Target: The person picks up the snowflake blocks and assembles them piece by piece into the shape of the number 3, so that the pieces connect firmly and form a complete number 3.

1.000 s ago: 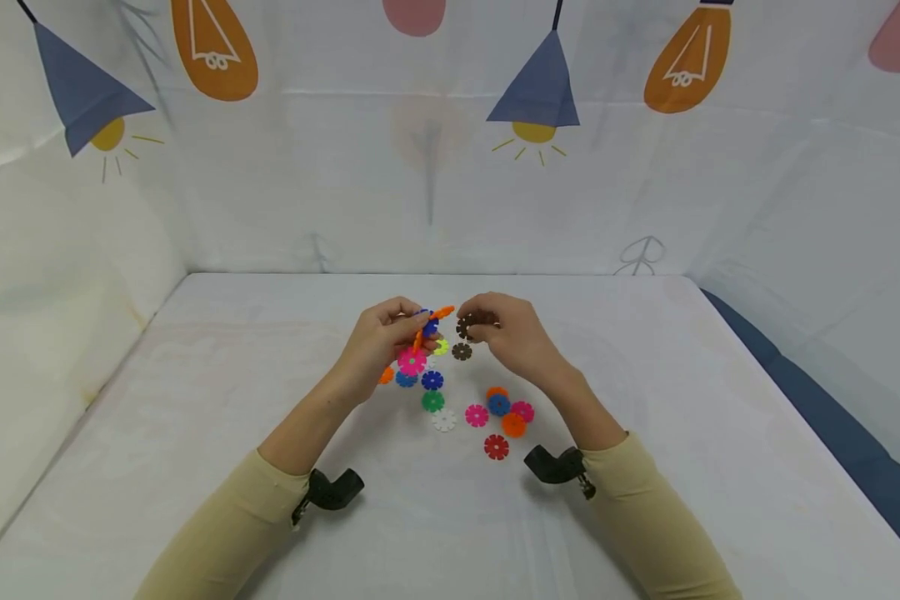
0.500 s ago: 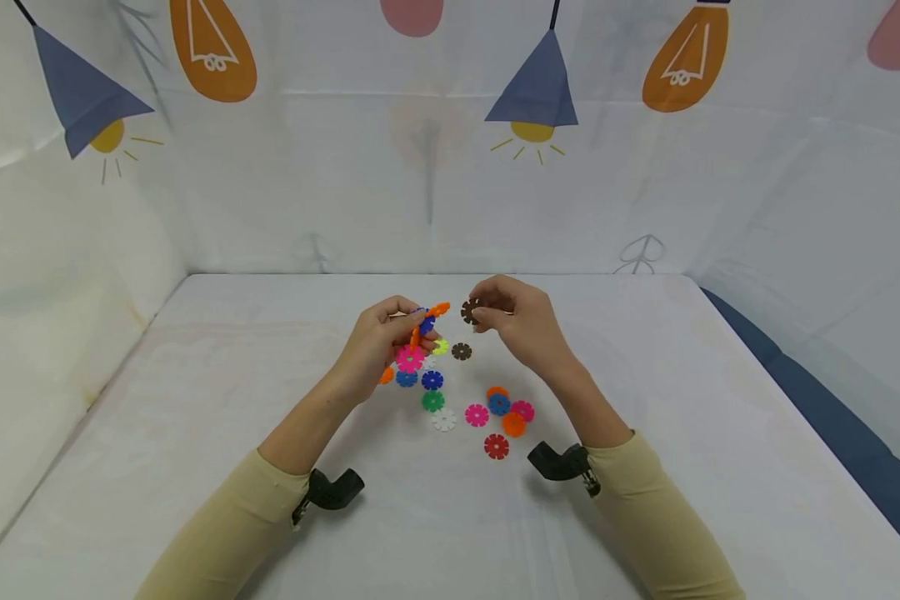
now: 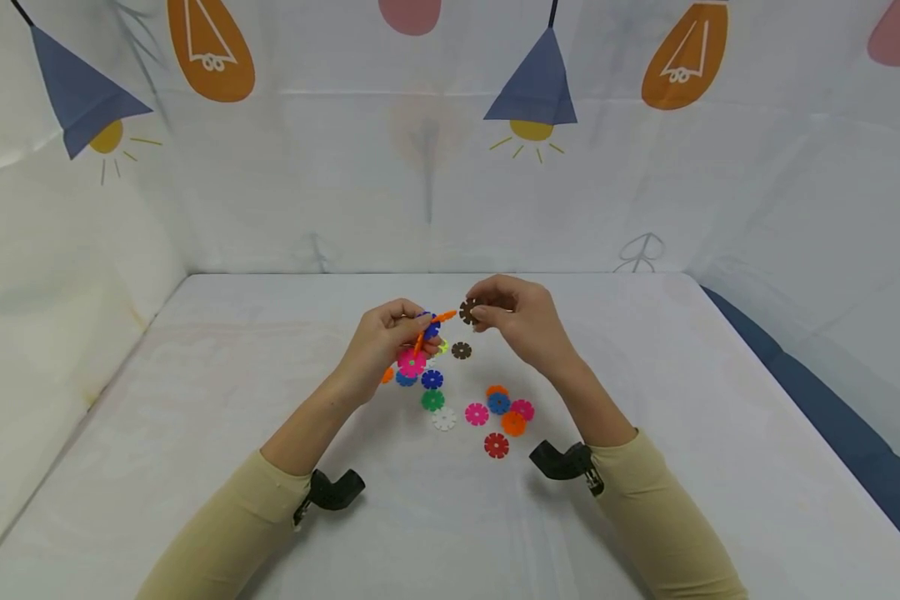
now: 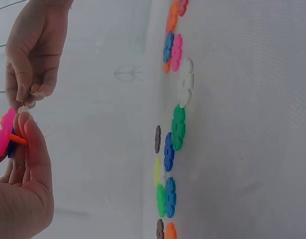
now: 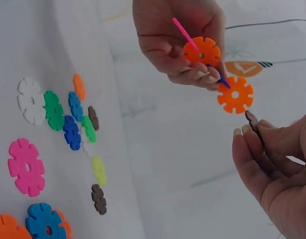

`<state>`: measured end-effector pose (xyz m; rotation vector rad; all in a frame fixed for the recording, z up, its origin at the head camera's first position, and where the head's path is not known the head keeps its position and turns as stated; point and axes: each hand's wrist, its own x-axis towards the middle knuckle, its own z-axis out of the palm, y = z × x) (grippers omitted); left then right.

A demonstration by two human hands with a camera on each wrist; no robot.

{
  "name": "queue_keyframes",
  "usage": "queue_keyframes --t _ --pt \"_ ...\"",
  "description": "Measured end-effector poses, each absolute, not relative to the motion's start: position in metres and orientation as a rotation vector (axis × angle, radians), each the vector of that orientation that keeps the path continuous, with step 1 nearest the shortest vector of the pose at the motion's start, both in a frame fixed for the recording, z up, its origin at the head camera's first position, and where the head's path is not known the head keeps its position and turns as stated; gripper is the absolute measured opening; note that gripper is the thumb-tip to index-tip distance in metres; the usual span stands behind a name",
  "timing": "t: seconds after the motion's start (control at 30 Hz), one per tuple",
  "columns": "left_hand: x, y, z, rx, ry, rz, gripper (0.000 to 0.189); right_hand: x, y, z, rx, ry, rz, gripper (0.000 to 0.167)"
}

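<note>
My left hand (image 3: 382,346) grips a small chain of notched plastic discs. A pink disc (image 3: 412,362), a blue disc (image 3: 431,326) and two orange ones are slotted together in it; the outer orange disc (image 5: 235,94) sticks out toward the right. Between thumb and fingertips my right hand (image 3: 521,321) pinches a brown notched disc (image 3: 468,312). Seen from the right wrist, that brown disc (image 5: 252,124) is edge-on, its rim right by the outer orange disc. Both hands are raised above the white table (image 3: 607,533).
Loose discs lie on the table below the hands, among them another brown disc (image 3: 461,351), a green one (image 3: 432,400) and a white one (image 3: 444,419). Nearer the right arm are a red disc (image 3: 497,446) and a cluster with orange, blue (image 3: 498,404) and pink discs.
My right hand has lifted slightly and turned, so the brown disc shows more plainly beside the chain. My left hand has shifted the chain a little, keeping its grip.
</note>
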<state>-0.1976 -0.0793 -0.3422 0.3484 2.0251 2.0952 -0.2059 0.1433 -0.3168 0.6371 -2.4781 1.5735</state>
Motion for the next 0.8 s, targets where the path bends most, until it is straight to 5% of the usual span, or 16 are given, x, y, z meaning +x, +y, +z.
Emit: queue_keyframes --t 0.8 --pt "-0.1936 -0.0763 -0.3427 0.493 2.234 2.005 0.014 -0.2002 0.1386 -0.3155 0.752 -2.509 1.431 0.013"
